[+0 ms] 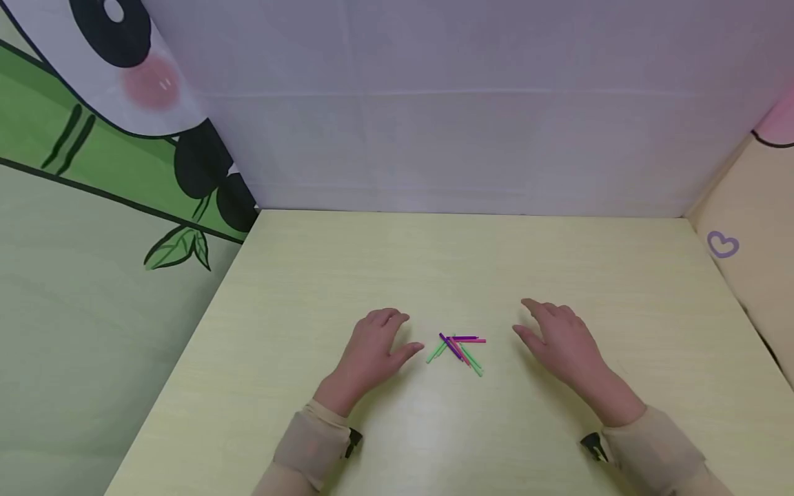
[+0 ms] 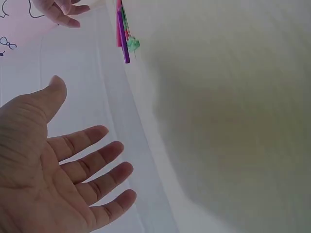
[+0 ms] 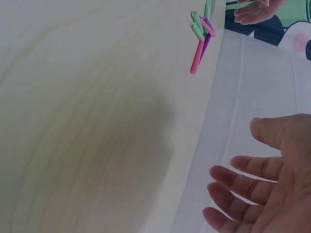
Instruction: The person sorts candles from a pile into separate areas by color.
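Note:
A small loose pile of thin coloured sticks (image 1: pixel 455 350), in purple, pink and green, lies on the pale table (image 1: pixel 397 269), several of them crossing one another. To the left of the pile my left hand (image 1: pixel 372 348) hovers with its thumb and fingers spread, holding nothing. My right hand (image 1: pixel 564 341) is farther from the pile, on its right side, also with fingers apart and an empty palm. Both wrist views show the relaxed fingers of each hand, and the sticks (image 2: pixel 123 34) appear beyond the thumb in the left one.
A pale lilac cloth wall (image 1: pixel 459 151) rises behind the table's back edge. On the left hangs a printed panel with a green band (image 1: pixel 118 138) and a cartoon face. A beige panel (image 1: pixel 750 200) with a heart outline borders the right side.

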Available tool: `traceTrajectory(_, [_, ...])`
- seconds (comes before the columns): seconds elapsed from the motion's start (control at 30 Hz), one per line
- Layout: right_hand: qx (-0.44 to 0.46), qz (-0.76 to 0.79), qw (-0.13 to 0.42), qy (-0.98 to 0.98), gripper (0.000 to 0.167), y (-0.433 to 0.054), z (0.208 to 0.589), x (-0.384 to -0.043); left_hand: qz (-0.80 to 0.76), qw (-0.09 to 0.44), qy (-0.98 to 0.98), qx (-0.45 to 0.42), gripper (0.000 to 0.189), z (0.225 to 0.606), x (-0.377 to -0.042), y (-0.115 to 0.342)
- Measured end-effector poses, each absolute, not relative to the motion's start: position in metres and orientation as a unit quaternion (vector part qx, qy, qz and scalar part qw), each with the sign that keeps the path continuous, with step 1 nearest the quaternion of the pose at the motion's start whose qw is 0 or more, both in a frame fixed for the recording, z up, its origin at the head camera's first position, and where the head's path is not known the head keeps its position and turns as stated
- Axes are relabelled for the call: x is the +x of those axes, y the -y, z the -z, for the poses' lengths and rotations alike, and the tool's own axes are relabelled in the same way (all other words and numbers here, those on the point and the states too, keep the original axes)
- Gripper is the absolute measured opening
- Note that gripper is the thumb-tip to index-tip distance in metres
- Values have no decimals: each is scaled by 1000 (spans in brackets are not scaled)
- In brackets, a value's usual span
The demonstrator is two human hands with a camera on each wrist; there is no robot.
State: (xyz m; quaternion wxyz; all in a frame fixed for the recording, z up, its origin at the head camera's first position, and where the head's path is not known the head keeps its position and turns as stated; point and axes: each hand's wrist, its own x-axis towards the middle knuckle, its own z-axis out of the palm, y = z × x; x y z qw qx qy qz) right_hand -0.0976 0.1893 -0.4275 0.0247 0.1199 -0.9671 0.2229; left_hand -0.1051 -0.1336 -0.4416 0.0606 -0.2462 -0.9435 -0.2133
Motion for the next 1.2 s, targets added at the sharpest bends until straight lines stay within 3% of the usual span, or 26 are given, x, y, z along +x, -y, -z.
traceTrajectory(0.5, [157, -330, -53, 929, 19, -165, 443, -111, 344, -21, 898, -273, 27, 453, -110, 122])
traceTrajectory(1.2, [160, -331, -84, 926, 13, -151, 453, -122, 367, -56, 888, -270, 22, 454, -119, 109])
